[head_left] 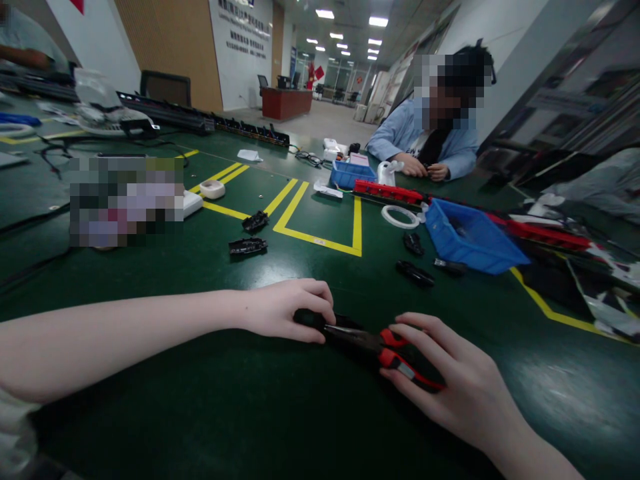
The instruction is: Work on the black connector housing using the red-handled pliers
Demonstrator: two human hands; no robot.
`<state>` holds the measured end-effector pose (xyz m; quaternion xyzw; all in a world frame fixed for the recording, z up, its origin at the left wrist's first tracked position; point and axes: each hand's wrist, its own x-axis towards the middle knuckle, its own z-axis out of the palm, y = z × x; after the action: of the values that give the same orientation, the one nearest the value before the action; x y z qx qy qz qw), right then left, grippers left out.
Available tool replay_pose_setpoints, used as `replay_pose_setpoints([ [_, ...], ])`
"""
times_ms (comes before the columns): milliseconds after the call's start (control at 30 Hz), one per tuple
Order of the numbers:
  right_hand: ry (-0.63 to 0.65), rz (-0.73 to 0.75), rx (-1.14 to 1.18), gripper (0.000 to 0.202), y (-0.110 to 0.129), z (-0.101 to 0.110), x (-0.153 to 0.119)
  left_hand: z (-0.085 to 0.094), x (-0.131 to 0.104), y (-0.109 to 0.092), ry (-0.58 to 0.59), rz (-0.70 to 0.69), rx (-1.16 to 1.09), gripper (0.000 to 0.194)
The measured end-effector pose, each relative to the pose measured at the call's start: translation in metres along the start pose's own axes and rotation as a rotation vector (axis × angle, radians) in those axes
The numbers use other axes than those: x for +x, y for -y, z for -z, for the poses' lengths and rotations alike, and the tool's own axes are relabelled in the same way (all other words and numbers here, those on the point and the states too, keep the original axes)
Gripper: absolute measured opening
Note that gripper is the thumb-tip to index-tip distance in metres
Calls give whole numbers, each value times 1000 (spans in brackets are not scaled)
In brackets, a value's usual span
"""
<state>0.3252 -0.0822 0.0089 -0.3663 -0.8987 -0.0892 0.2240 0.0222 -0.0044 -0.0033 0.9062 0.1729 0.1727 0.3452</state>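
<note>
Green desk (200,427) marked out with yellow tape (357,223). Near the left-hand markings, a cream tape roll (213,193) is laid flat. A white ring (395,226) is set down just beside a red strip (385,191), with a small blue bin (353,177) placed behind. Opposite, a person in a light blue jacket (457,148) is seated. Far back, a red reception desk (287,103) is lit by ceiling panels (379,21).

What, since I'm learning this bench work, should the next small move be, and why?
Perhaps a gentle squeeze of the red-and-black-handled metal pliers by the right hand, with the left hand steady: the pliers' narrow tips lie by the small black part in the left hand, and the handles look spread. Whether the tips already grip it, I cannot tell.
</note>
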Motion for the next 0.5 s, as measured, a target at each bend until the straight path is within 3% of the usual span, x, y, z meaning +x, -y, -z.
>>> replay_pose_setpoints([
  [500, 17, -25, 36, 37, -13, -3, -9, -1, -1, 1, -1, 9, 6, 19],
])
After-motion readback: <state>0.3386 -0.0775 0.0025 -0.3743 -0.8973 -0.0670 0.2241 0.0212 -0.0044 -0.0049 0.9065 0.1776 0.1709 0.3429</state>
